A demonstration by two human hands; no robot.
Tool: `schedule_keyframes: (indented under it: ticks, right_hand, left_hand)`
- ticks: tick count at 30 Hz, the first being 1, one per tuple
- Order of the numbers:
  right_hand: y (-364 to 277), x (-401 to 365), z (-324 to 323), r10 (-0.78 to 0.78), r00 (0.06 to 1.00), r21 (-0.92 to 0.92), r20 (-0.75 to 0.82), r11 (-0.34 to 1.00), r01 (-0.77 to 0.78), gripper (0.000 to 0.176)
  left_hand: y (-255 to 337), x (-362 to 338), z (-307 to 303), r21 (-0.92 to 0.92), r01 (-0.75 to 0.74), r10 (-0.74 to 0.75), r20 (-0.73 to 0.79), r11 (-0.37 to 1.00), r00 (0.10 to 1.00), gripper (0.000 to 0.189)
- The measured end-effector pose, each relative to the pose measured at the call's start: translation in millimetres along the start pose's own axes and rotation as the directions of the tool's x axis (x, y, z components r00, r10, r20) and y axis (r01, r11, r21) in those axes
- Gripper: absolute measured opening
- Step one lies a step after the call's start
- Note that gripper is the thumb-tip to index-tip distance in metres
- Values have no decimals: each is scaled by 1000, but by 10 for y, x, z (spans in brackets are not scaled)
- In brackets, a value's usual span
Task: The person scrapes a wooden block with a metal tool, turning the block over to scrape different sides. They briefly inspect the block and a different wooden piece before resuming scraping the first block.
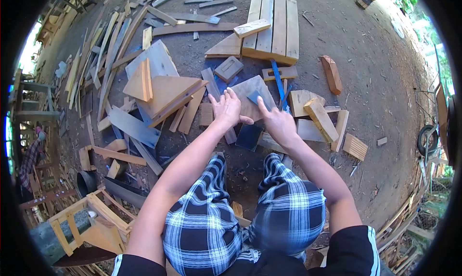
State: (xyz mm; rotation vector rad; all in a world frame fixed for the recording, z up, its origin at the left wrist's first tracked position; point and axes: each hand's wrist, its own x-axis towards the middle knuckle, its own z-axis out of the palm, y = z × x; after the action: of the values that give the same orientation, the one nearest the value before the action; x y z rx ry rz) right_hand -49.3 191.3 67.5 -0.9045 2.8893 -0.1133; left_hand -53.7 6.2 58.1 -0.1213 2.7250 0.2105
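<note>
My left hand point(228, 107) lies with its fingers spread at the left edge of a flat wooden board point(244, 90), the thumb pointing right. On the board's right part is a small dark blue-grey piece point(254, 97); my right hand point(275, 116) touches it with the index finger stretched out. Whether the other right fingers hold anything is hidden. Just below the hands a dark square sheet point(249, 137) lies near my feet. Above the board sits a wooden block with a recess point(228, 68), and a blue bar point(278, 83) runs down beside the right hand.
Slatted wooden panel point(272, 28) at the top; stacked boards point(168, 95) to the left; wood blocks point(321, 119) to the right. Long strips point(113, 50) cover the upper left ground. A wooden frame point(91, 223) stands lower left. Another person point(32, 158) is at the far left.
</note>
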Motion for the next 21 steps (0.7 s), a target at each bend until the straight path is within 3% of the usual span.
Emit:
schedule_keyframes:
  ticks: [1, 3, 5, 7, 10, 13, 15, 17, 21]
  right_hand:
    - [15, -151, -63, -8, 1000, -1, 15, 1000, 8, 67]
    - [34, -351, -186, 37, 982, -28, 187, 999, -33, 67]
    - [48, -210, -163, 47, 983, -13, 175, 999, -45, 66]
    - [33, 122, -51, 14, 1000, 42, 13, 999, -14, 65]
    - [-24, 586, 40, 49, 999, 46, 24, 998, -50, 59]
    - [29, 273, 49, 30, 999, 52, -36, 998, -28, 63]
    - [62, -127, -52, 32, 999, 21, -4, 999, -32, 63]
    - [69, -389, -176, 87, 973, -25, 212, 996, -84, 61]
    - [85, -77, -135, 71, 983, -11, 169, 997, -70, 60]
  left_hand:
    - [-3, 0, 17, -11, 7, -7, 11, 1000, 1000, 143]
    - [-3, 20, 43, 9, -2, 2, -23, 1000, 1000, 143]
    - [-13, 52, 66, 22, -10, 11, -25, 1000, 1000, 145]
    - [-6, 62, 68, 33, -4, 4, -2, 999, 1000, 146]
    - [1, 59, 17, 51, 7, -8, 29, 999, 1000, 147]
    - [14, 56, -8, 42, 3, -5, 52, 999, 999, 146]
    - [9, 66, -20, 21, 13, -14, 63, 1000, 998, 146]
    - [8, 69, 1, 37, -5, 4, 40, 999, 999, 145]
    - [19, 49, -33, 37, -8, 7, 28, 999, 1000, 144]
